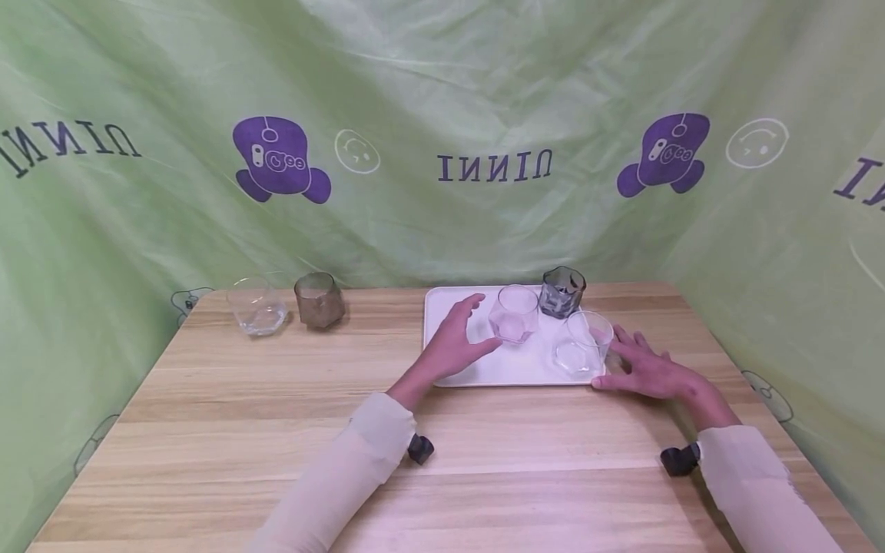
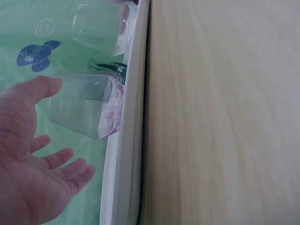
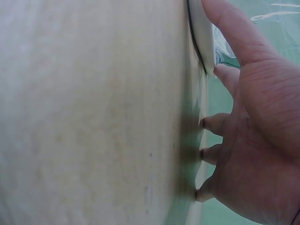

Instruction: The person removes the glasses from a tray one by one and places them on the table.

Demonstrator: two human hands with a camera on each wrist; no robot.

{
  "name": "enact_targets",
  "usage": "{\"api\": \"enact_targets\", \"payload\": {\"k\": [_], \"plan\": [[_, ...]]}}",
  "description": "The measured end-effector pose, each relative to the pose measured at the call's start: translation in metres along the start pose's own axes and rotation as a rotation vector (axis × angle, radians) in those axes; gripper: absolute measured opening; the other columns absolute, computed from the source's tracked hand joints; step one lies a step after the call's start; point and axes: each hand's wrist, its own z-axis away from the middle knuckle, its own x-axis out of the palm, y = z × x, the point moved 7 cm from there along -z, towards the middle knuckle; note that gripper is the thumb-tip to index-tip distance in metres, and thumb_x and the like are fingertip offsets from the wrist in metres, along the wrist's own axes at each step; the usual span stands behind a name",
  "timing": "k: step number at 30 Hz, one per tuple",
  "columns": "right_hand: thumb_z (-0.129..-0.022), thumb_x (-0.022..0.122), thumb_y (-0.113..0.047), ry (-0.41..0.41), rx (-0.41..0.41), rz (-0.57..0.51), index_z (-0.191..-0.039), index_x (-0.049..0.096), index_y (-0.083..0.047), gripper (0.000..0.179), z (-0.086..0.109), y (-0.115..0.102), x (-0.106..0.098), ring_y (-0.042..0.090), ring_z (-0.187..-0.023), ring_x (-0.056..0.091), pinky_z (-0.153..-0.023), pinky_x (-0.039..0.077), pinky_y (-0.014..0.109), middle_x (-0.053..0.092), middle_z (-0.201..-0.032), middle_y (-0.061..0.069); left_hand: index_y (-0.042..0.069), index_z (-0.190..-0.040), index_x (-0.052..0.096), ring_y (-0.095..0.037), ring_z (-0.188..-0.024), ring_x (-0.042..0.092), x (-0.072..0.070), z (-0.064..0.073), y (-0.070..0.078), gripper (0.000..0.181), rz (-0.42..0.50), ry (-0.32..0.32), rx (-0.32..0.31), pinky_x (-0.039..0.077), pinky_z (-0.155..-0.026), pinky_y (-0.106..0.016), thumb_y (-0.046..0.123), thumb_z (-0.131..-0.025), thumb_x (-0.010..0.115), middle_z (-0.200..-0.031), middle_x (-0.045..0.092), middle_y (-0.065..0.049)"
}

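Note:
A white rectangular tray (image 1: 484, 375) carries three faceted glasses: a clear one with a pinkish base (image 1: 513, 329), a dark grey one (image 1: 561, 298) behind, and a colourless one (image 1: 579, 358) at the right front. My left hand (image 1: 452, 342) hovers over the tray's left part, thumb and fingers spread towards the pinkish glass. In the left wrist view that glass (image 2: 89, 110) stands past the thumb, and the palm is bare. At the tray's right front corner, my right hand (image 1: 650, 371) has its thumb by the rim and its other fingers spread beside the colourless glass.
Farther left on the wooden table (image 1: 276, 430) stand a clear glass (image 1: 259, 315) and a brownish glass (image 1: 319, 303). A green printed curtain (image 1: 429, 223) hangs right behind the table's back edge and along both sides.

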Motion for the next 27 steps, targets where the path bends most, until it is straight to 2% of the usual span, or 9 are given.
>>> {"api": "enact_targets", "payload": {"k": [6,11,21,27], "plan": [[-0.094,0.07,-0.049,0.001,0.001,0.004,-0.164,0.019,-0.008,0.095,0.0,0.001,0.001,0.067,-0.141,-0.01,-0.092,-0.008,0.091,-0.005,-0.161,0.039,0.008,-0.157,0.036,-0.033,-0.138,0.045,0.016,-0.007,0.001,0.085,0.031,-0.003,-0.03,0.041,-0.113,-0.046,0.026,-0.088,0.082,-0.151,0.044,-0.019],[-0.094,0.071,-0.049,0.004,0.004,0.004,-0.164,0.019,-0.009,0.096,0.0,0.001,0.001,0.067,-0.141,-0.009,-0.093,-0.008,0.09,-0.004,-0.161,0.04,0.009,-0.159,0.03,-0.031,-0.137,0.046,0.024,-0.011,0.003,0.094,0.066,0.032,-0.048,0.042,-0.111,-0.043,0.023,-0.085,0.085,-0.151,0.044,-0.018],[-0.094,0.07,-0.049,0.001,0.008,-0.005,-0.164,0.02,-0.009,0.096,0.0,0.0,0.001,0.066,-0.142,-0.01,-0.094,-0.008,0.09,-0.004,-0.162,0.039,0.008,-0.16,0.029,-0.031,-0.132,0.05,0.032,-0.023,0.007,0.097,0.112,0.067,-0.075,0.044,-0.108,-0.043,0.02,-0.082,0.086,-0.147,0.046,-0.017],[-0.094,0.07,-0.049,0.0,0.009,-0.001,-0.164,0.021,-0.007,0.095,0.0,0.001,0.0,0.066,-0.142,-0.01,-0.094,-0.008,0.09,-0.004,-0.162,0.039,0.007,-0.157,0.033,-0.029,-0.128,0.052,0.034,-0.029,0.01,0.095,0.09,0.08,-0.081,0.044,-0.108,-0.041,0.022,-0.081,0.088,-0.143,0.048,-0.017]]}}
